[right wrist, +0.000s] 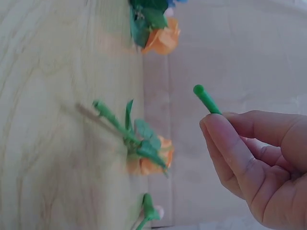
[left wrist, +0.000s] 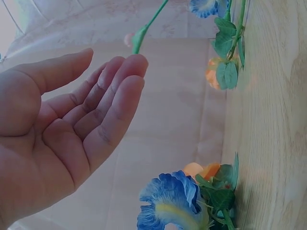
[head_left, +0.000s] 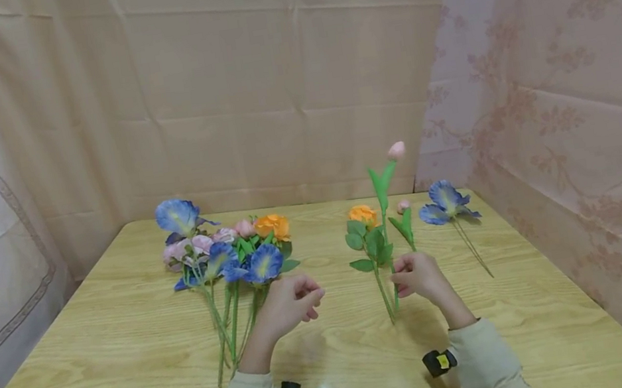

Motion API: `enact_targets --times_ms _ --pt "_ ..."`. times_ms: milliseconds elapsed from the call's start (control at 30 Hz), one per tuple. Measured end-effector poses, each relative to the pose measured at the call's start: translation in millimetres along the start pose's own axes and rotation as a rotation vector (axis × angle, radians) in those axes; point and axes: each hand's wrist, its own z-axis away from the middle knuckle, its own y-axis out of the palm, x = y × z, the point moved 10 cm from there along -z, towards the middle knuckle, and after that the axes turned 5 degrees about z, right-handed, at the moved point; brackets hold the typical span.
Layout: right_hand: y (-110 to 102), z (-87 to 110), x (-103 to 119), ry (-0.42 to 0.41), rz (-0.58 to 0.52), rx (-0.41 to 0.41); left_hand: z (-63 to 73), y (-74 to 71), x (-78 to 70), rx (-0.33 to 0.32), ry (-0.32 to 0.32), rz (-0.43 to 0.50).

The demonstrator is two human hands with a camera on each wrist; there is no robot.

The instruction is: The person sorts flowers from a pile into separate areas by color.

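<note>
My right hand (head_left: 421,277) pinches a pink tulip (head_left: 380,191) by the lower stem between thumb and fingers, bud up. The cut end of its green stem (right wrist: 207,99) pokes out past the thumb in the right wrist view. Relaxed and holding nothing, my left hand (head_left: 290,306) is over the table beside the left bunch, its palm and loosely bent fingers showing in the left wrist view. Near the right hand lie an orange rose (head_left: 362,216) with green leaves and a second pink tulip (head_left: 405,228), its lower stem hidden behind that hand.
On the left of the wooden table (head_left: 130,355) lies a bunch with blue irises (head_left: 264,263), pink flowers (head_left: 175,253) and an orange flower (head_left: 273,226), stems toward me. A single blue iris (head_left: 446,202) lies at the far right. Curtains (head_left: 253,129) hang around the table.
</note>
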Motion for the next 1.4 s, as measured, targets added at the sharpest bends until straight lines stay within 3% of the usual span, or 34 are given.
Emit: enact_targets --times_ms 233,433,667,1400 --pt "-4.9 -7.3 -20.1 0.061 0.024 0.015 1.3 2.4 4.0 0.028 -0.019 -0.001" --pt "-5.6 -12.5 -40.3 0.079 0.119 0.076 2.2 5.7 4.3 0.051 -0.018 0.0" --pt "-4.2 -13.9 -63.2 0.144 0.129 0.156 2.8 7.3 4.6 0.065 -0.023 -0.007" --pt "-16.0 -12.5 -77.5 0.199 0.201 0.163 3.7 10.3 9.2 0.091 -0.031 -0.04"
